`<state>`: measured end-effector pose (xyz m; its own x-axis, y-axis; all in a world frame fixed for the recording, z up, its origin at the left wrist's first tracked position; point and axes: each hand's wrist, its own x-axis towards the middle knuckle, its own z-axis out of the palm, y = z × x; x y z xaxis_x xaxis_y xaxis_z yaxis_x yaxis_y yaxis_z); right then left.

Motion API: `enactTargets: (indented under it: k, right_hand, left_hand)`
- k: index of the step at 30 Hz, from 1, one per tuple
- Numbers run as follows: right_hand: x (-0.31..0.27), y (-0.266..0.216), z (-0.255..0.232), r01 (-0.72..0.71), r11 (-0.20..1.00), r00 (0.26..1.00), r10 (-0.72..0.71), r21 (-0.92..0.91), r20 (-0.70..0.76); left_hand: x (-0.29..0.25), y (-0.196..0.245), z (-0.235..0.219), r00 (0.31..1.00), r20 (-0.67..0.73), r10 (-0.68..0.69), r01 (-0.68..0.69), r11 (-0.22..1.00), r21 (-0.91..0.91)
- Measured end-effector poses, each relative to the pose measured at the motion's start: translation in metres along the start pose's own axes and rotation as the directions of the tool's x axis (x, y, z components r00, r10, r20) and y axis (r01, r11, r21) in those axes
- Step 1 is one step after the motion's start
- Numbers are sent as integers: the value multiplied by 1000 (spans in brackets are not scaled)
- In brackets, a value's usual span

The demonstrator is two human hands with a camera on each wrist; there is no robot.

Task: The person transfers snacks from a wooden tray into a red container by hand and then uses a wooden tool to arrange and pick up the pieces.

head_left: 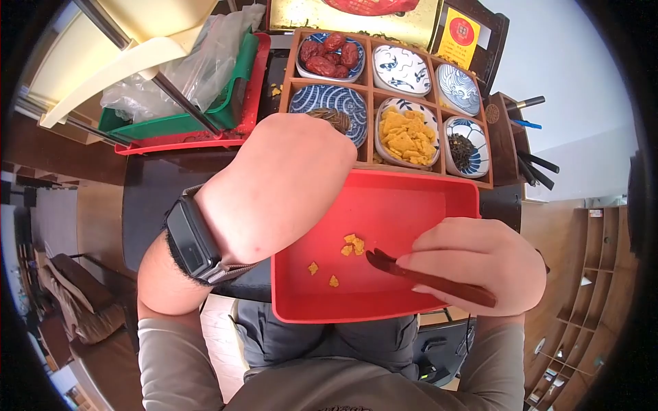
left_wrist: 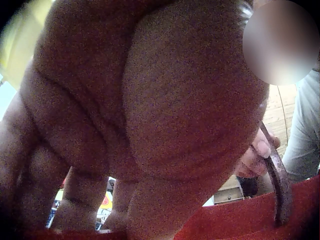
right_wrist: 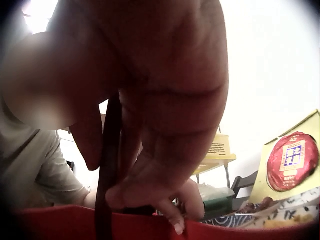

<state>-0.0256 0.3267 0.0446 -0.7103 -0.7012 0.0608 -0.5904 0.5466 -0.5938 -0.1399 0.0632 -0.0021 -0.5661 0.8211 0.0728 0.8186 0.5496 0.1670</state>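
Note:
In the head view, my left hand (head_left: 281,181) hangs over the near edge of a blue wave-patterned bowl (head_left: 329,96) with dark strips in it; its fingertips are hidden. The left wrist view shows the palm of that hand (left_wrist: 115,110), its fingers spread with gaps between them. My right hand (head_left: 480,264) grips dark wooden tongs (head_left: 445,282) over the right part of a red tray (head_left: 301,301), their tips pointing left. Several yellow flakes (head_left: 334,281) lie on the tray's floor. The right wrist view shows the tongs (right_wrist: 109,165) between fingers and thumb.
A wooden divided box (head_left: 371,92) behind the tray holds bowls of red dates (head_left: 321,66), yellow flakes (head_left: 408,137) and dark leaves (head_left: 461,152), plus others. A green bin (head_left: 154,130) on another red tray stands left; a pen holder (head_left: 504,130) stands right.

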Motion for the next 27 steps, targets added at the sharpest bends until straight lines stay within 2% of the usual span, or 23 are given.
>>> enactTargets:
  k: [1, 6, 12, 15, 18, 21, 24, 27]
  right_hand:
    - [-1, 0, 0, -22, 1000, 1000, 22, 2, -16]
    - [-5, -8, -2, -146, 989, 987, 144, -29, -67]
    - [4, -11, -4, -89, 996, 989, 90, 8, -119]
    - [6, -14, 3, -113, 993, 974, 117, 32, -196]
    - [8, -18, 2, -180, 982, 979, 173, -57, -107]
    - [11, -16, 2, -131, 977, 991, 133, -169, 5]
    - [13, -18, 6, -115, 965, 992, 123, -238, 19]
    - [15, -17, 5, -78, 976, 992, 96, -205, 77]
  left_hand:
    - [0, 0, -1, 1000, 24, -11, 11, 1000, 7]
    - [-4, -3, 2, 998, -47, 32, -33, 999, -21]
    - [-3, -2, 4, 999, -37, 19, -20, 999, -35]
    - [-2, -1, 2, 1000, -18, 1, -1, 1000, -27]
    - [-2, 0, 2, 1000, -15, -6, 6, 1000, -8]
    - [-2, 0, 3, 1000, -21, -6, 6, 1000, -6]
    - [0, 1, 1, 1000, 3, -18, 18, 1000, 8]
    - [1, 1, 1, 999, 30, -20, 20, 1000, 7]
